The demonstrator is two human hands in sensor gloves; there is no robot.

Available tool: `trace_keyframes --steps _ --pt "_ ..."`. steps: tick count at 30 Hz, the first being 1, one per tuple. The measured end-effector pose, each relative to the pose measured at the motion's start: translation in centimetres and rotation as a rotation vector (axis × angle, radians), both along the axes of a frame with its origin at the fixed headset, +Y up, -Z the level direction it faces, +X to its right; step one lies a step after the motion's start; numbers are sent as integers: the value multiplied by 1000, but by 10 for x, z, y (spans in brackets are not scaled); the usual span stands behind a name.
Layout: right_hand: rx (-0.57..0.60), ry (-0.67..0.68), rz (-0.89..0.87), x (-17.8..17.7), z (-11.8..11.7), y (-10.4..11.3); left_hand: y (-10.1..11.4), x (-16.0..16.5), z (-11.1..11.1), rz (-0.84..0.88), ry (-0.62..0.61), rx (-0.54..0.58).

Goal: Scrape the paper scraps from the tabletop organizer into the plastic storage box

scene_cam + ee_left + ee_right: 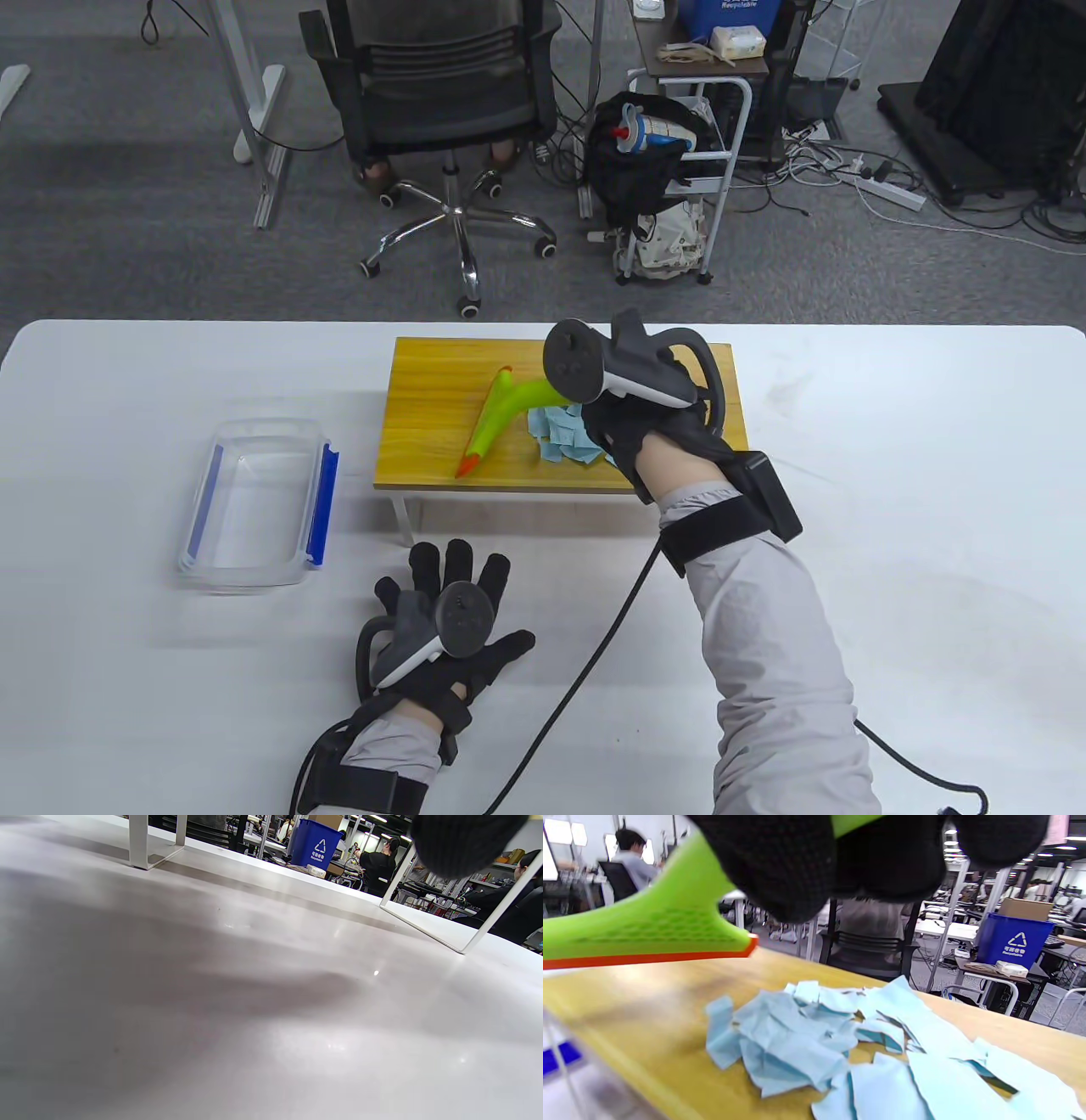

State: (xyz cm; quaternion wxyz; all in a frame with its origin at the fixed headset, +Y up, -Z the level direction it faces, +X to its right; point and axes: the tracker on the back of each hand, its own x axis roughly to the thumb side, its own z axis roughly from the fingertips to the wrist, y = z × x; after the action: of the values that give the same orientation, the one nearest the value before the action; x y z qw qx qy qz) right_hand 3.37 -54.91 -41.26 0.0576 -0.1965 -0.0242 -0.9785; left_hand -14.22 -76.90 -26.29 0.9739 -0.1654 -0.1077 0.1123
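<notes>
Nearest, left hand (450, 624) rests flat with fingers spread on the white table (891, 526). Beyond, the clear storage box (254, 509) holds nothing. Farther, right hand (653, 416) grips the green scraper (496, 416) beside unswept blue scraps (564, 435) on the wooden organizer (433, 399).

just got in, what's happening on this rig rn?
A person in sensor gloves is clearing paper scraps off a small wooden organizer. The right hand grips a green scraper with an orange edge, held beside the pile of blue paper scraps on the organizer's top. The left hand rests flat on the white table, fingers spread, holding nothing. The clear plastic storage box sits to the organizer's left, apparently with no scraps in it yet.
</notes>
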Motion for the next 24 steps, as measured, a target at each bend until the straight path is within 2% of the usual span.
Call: trace_keyframes --steps 2,5,13,20,24 --pt "54 52 128 -8 -1 -7 0 0 0 -1 0 -1" --pt "172 36 302 -11 -4 -12 0 0 0 -4 0 -7" --pt "135 -136 342 3 -19 -12 -1 0 0 1 1 -12" --pt "115 -218 331 19 -21 -15 -1 0 0 0 1 -15" --pt "146 -210 324 22 -18 -14 -1 1 0 1 -1 -20"
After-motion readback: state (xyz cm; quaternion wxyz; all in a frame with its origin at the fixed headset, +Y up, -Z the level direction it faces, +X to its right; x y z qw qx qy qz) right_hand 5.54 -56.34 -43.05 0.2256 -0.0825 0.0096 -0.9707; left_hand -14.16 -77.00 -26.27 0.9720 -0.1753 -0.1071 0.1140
